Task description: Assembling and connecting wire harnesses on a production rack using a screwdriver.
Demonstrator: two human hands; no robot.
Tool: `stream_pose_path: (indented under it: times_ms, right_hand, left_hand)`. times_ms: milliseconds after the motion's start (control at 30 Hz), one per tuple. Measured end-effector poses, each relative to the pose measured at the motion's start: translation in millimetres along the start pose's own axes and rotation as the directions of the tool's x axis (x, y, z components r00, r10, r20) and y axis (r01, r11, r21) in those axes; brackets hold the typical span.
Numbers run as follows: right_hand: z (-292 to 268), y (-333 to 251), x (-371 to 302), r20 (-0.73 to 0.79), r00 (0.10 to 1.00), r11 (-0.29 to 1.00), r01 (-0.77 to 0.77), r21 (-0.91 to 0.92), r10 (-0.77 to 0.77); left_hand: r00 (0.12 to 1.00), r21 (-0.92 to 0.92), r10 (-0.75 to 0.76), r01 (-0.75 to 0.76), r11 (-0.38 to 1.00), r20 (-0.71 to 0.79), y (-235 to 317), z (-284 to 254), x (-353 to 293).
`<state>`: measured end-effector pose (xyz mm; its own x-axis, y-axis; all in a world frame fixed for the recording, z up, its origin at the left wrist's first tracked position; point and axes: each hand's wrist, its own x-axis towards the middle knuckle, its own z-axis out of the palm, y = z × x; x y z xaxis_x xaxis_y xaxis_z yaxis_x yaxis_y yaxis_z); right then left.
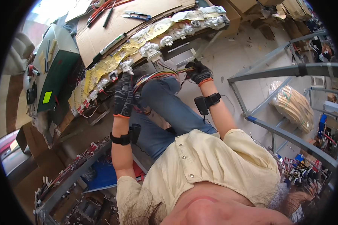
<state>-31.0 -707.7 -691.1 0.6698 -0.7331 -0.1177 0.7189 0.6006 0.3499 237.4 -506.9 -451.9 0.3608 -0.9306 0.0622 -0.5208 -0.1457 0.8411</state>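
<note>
My left hand (123, 94), in a dark grey knit glove with an orange cuff, reaches up to the front edge of the work board. Its fingers are closed at a white plastic connector (127, 67); the fingertips are partly hidden. My right hand (200, 73), gloved alike, is closed around the right end of a bundle of multicoloured wires (156, 75). The bundle arcs over my knees toward my left hand. Above it, a larger white connector (151, 51) with grey wires hangs at the board's edge. Along that edge runs a row of white connector holders (182, 32) beside yellowed tape (139, 39).
On the cardboard-covered table (90, 41) lie a marker (109, 47), thread snips (136, 15) and red wires (100, 11). A dark green machine housing (58, 71) stands left. Grey metal racks (285, 71) stand right, with a wrapped coil (291, 107) beyond. Wire harnesses (69, 168) hang lower left.
</note>
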Motion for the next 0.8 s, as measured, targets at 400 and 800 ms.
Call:
stream_pose_path:
  times_ms: [400,800]
  right_hand:
    - [114.1,229.7,-189.8,-0.306,0.952,0.464,-0.277,-0.842,0.012]
    - [112.8,64.0,-177.0,-0.019,0.808,-0.598,-0.451,-0.663,-0.589]
  left_hand:
    - [0.889,0.195,0.053,-0.157,0.968,0.454,115.1,62.8,-82.3]
    - [0.861,-0.381,-0.252,0.434,0.816,0.441,53.1,120.2,-81.5]
